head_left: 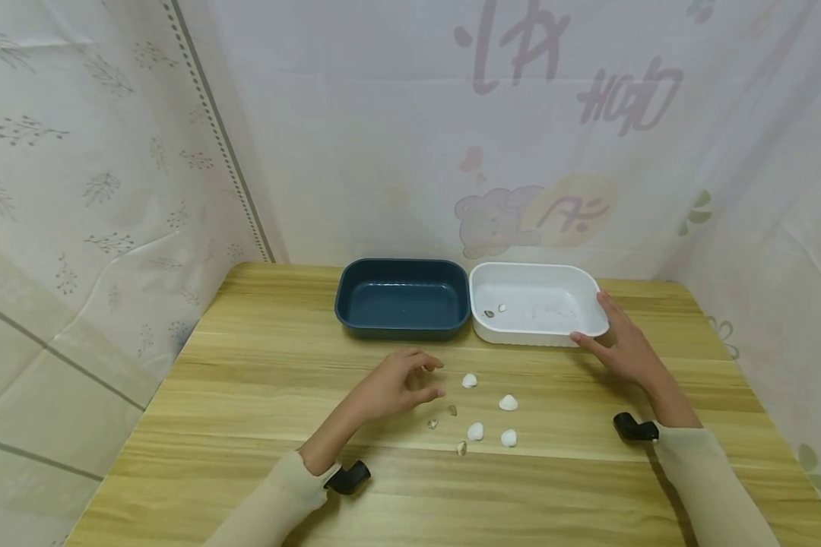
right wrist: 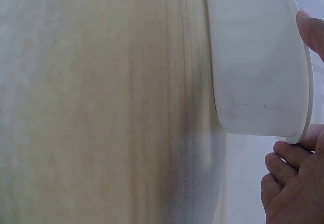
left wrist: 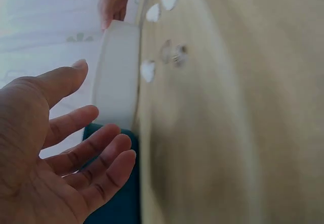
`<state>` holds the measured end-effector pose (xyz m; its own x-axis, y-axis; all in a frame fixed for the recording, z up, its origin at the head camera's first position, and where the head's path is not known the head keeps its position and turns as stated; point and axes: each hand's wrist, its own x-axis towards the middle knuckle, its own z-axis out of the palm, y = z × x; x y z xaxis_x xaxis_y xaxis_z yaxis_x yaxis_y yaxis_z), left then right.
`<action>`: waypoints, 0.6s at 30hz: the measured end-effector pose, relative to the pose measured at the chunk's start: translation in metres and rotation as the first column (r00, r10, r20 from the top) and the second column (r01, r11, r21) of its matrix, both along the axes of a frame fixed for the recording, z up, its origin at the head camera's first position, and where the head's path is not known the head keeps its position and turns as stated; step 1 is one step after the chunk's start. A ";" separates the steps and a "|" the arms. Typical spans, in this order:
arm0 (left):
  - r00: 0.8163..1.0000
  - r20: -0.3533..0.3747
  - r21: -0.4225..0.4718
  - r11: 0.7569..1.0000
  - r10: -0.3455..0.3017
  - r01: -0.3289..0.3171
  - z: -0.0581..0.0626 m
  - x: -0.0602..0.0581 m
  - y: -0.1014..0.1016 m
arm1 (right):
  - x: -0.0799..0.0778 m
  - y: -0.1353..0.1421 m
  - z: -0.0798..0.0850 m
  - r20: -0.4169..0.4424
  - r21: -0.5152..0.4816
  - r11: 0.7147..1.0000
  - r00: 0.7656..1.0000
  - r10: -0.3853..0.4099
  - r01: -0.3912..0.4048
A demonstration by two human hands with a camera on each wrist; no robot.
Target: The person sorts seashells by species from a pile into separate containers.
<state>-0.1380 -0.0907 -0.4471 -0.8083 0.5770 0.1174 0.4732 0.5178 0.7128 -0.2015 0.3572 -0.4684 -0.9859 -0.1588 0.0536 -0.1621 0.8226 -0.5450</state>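
Note:
My left hand (head_left: 391, 384) hovers over the table just left of the loose shells, fingers loosely bent and apart, with nothing between them. Near it lie several white seashells (head_left: 508, 403) and three small brown shells (head_left: 461, 448). At the white container (head_left: 534, 334), my right hand (head_left: 626, 349) holds the right front corner; the thumb (right wrist: 311, 31) lies on the front rim and the fingers are at the right side. Inside that container are a small brown shell (head_left: 489, 313) and a small pale one (head_left: 502, 308).
A dark blue container (head_left: 404, 333) stands left of the white one, sides nearly touching. Both sit at the back of the wooden table (head_left: 260, 395), before a printed cloth (head_left: 356, 152). Black wrist mounts (head_left: 349, 478) are on both sleeves.

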 end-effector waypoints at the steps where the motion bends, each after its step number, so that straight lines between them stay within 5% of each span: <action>1: 1.000 0.002 0.009 1.000 -0.002 0.002 -0.003 0.002 -0.001 | 0.000 0.000 0.000 0.000 -0.001 1.000 1.000 0.000 0.000; 8: 0.999 0.044 0.042 0.999 0.015 -0.016 -0.022 0.018 -0.005 | 0.000 0.000 -0.001 -0.007 -0.007 1.000 1.000 0.004 -0.004; 18: 0.998 0.022 -0.039 0.997 0.063 -0.063 -0.030 0.031 0.000 | 0.000 0.000 -0.001 -0.008 -0.014 1.000 1.000 0.006 -0.007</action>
